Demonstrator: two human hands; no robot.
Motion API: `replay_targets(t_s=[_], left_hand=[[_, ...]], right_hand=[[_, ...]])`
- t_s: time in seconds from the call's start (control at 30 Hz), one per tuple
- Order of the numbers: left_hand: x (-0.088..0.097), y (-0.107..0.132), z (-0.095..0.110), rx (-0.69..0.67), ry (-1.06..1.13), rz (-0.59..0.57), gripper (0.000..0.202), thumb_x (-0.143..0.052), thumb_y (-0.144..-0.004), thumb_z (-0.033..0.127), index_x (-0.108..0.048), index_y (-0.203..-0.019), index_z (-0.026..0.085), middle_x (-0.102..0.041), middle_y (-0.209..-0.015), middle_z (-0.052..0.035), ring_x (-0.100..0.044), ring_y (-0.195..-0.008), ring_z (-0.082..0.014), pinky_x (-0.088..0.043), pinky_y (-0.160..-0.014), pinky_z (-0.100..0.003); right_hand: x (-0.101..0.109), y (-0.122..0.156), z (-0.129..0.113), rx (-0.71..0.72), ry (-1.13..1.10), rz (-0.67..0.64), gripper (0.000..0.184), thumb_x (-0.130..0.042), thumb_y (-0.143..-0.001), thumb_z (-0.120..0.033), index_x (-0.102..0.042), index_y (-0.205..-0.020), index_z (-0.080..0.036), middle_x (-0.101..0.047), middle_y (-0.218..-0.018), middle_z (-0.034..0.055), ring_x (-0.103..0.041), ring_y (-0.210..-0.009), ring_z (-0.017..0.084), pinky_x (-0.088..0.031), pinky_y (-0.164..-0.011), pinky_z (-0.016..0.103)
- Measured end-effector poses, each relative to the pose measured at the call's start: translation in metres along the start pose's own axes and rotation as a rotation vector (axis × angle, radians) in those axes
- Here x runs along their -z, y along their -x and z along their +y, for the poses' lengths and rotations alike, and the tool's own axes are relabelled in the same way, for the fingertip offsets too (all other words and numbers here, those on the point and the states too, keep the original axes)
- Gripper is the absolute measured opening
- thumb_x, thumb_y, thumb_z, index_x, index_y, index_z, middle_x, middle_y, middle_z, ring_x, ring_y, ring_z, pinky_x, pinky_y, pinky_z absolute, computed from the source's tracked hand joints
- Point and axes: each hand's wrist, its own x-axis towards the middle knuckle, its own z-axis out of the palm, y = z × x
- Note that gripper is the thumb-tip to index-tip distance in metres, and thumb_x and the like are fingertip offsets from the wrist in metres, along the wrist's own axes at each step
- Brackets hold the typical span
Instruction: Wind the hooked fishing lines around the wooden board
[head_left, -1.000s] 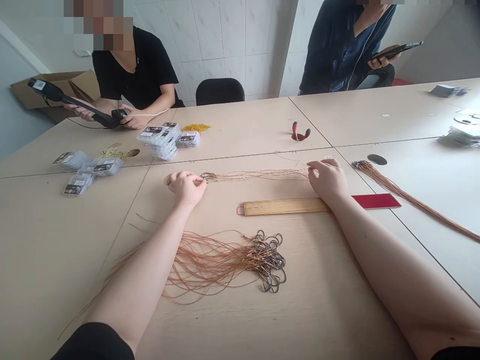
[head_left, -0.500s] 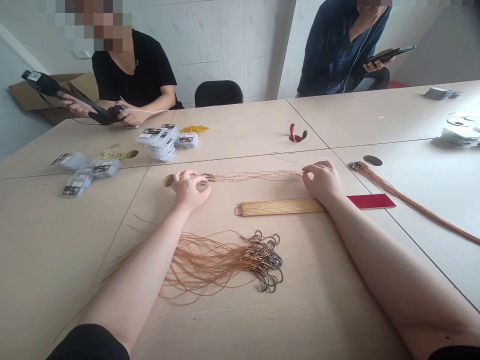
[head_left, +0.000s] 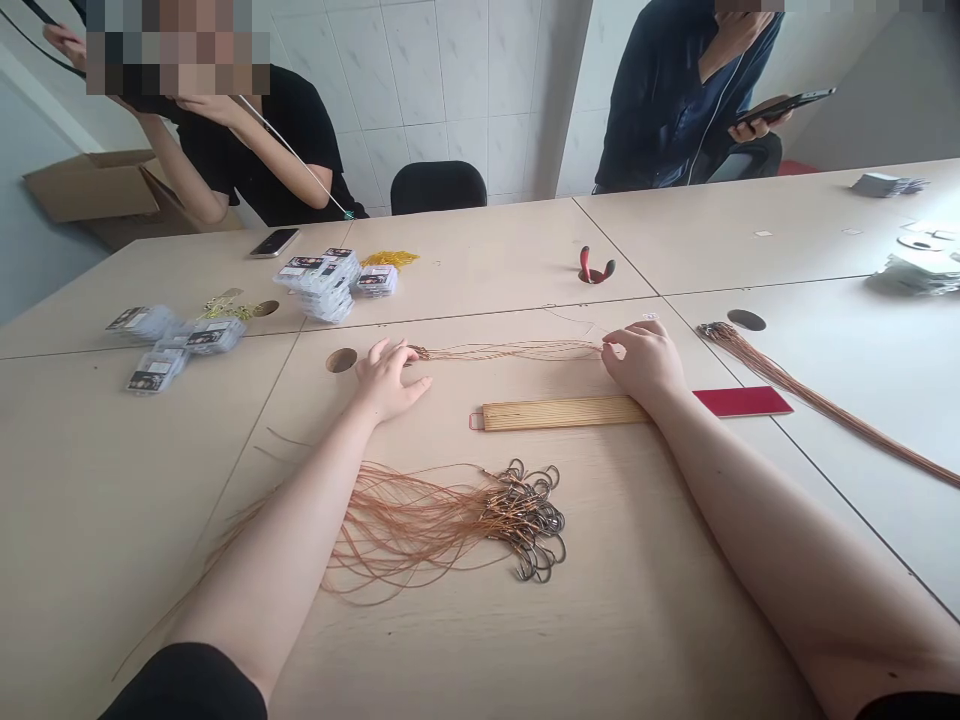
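A small bundle of fishing lines with hooks (head_left: 510,350) stretches across the table between my hands. My left hand (head_left: 391,385) lies over the hook end at left, fingers spread and thumb apart; its palm hides most of those hooks. At the other end, my right hand (head_left: 643,358) pinches the line ends between thumb and fingers. Beneath my right wrist lies a wooden strip (head_left: 559,413) with a red panel (head_left: 742,402) at its right end. Closer to me is a loose pile of hooks (head_left: 529,520) with orange-brown lines (head_left: 412,530), partly under my left forearm.
Another bundle of hooked lines (head_left: 810,395) lies at right. Further back are red-handled pliers (head_left: 596,268) in a table hole, clear plastic boxes (head_left: 322,285), a phone (head_left: 275,243) and stacked packets (head_left: 926,268). Two people (head_left: 300,130) are across the table, one holding a phone (head_left: 787,105).
My left hand has opened from a pinch and shifted slightly right. The right hand stays nearly still. The person across at left has raised a dark device from the table edge, and a phone shows there.
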Motion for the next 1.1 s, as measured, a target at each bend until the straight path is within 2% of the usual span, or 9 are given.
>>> replay_targets(t_s=[0.1, 0.3, 0.57, 0.63, 0.7, 0.77, 0.93, 1.1], left_hand=[[0.0, -0.001, 0.0, 0.002, 0.008, 0.015, 0.036, -0.055, -0.072, 0.048, -0.052, -0.099, 0.025, -0.056, -0.117, -0.0034, -0.029, -0.123, -0.03, -0.025, -0.097, -0.047], [-0.004, -0.002, -0.004, -0.011, 0.031, 0.121, 0.027, -0.055, -0.072, 0.044, -0.055, -0.089, 0.023, -0.061, -0.105, -0.0038, -0.039, -0.113, -0.0267, -0.029, -0.095, -0.039], [-0.005, -0.002, -0.005, 0.039, 0.037, 0.166, 0.015, -0.052, -0.076, 0.039, -0.055, -0.08, 0.024, -0.063, -0.097, -0.0027, -0.042, -0.111, -0.0263, -0.033, -0.091, -0.04], [-0.005, -0.003, -0.006, 0.062, 0.035, 0.201, 0.019, -0.055, -0.072, 0.038, -0.054, -0.085, 0.024, -0.062, -0.097, -0.0042, -0.044, -0.108, -0.026, -0.035, -0.09, -0.039], [-0.007, -0.003, -0.008, 0.085, 0.025, 0.23, 0.033, -0.059, -0.068, 0.038, -0.052, -0.097, 0.022, -0.059, -0.103, -0.0063, -0.044, -0.108, -0.0265, -0.036, -0.09, -0.039], [-0.009, -0.003, -0.01, 0.095, 0.001, 0.228, 0.043, -0.059, -0.067, 0.039, -0.052, -0.105, 0.02, -0.058, -0.109, -0.0077, -0.042, -0.111, -0.0272, -0.034, -0.092, -0.039], [-0.012, -0.005, -0.013, 0.068, -0.045, 0.154, 0.031, -0.051, -0.075, 0.039, -0.06, -0.099, 0.022, -0.059, -0.113, -0.005, -0.04, -0.114, -0.0267, -0.03, -0.097, -0.039], [-0.01, -0.006, -0.012, 0.094, -0.032, 0.133, 0.031, -0.048, -0.078, 0.039, -0.061, -0.1, 0.022, -0.06, -0.112, -0.0044, -0.039, -0.113, -0.0275, -0.03, -0.096, -0.04]], right_hand=[[0.001, 0.0, 0.0, 0.004, 0.0, 0.002, 0.021, -0.048, -0.074, -0.025, -0.066, -0.082, -0.02, -0.063, -0.082, 0.0077, -0.046, -0.101, 0.024, -0.043, -0.08, 0.038], [0.003, 0.0, -0.001, 0.017, 0.019, -0.001, 0.02, -0.048, -0.074, -0.024, -0.066, -0.081, -0.02, -0.063, -0.08, 0.0068, -0.046, -0.1, 0.024, -0.044, -0.077, 0.037], [0.004, 0.0, -0.003, 0.01, 0.013, -0.009, 0.02, -0.048, -0.074, -0.024, -0.066, -0.081, -0.02, -0.063, -0.081, 0.0066, -0.046, -0.101, 0.024, -0.045, -0.076, 0.036], [0.003, 0.0, -0.003, 0.019, 0.014, -0.008, 0.02, -0.048, -0.074, -0.024, -0.066, -0.081, -0.02, -0.063, -0.081, 0.0069, -0.046, -0.1, 0.024, -0.044, -0.077, 0.036], [0.003, 0.0, -0.002, 0.021, 0.009, -0.008, 0.02, -0.047, -0.074, -0.024, -0.066, -0.081, -0.02, -0.063, -0.08, 0.0068, -0.046, -0.1, 0.024, -0.044, -0.077, 0.037], [0.002, 0.0, -0.002, 0.018, -0.001, -0.009, 0.021, -0.046, -0.074, -0.024, -0.066, -0.081, -0.02, -0.062, -0.079, 0.0069, -0.045, -0.1, 0.024, -0.044, -0.077, 0.037], [0.003, 0.0, -0.003, 0.007, -0.023, -0.019, 0.021, -0.046, -0.074, -0.025, -0.066, -0.081, -0.021, -0.062, -0.08, 0.0072, -0.044, -0.1, 0.025, -0.043, -0.076, 0.038], [0.003, 0.0, -0.003, 0.005, -0.033, -0.02, 0.02, -0.046, -0.074, -0.025, -0.065, -0.079, -0.021, -0.062, -0.08, 0.0069, -0.045, -0.101, 0.026, -0.043, -0.076, 0.039]])
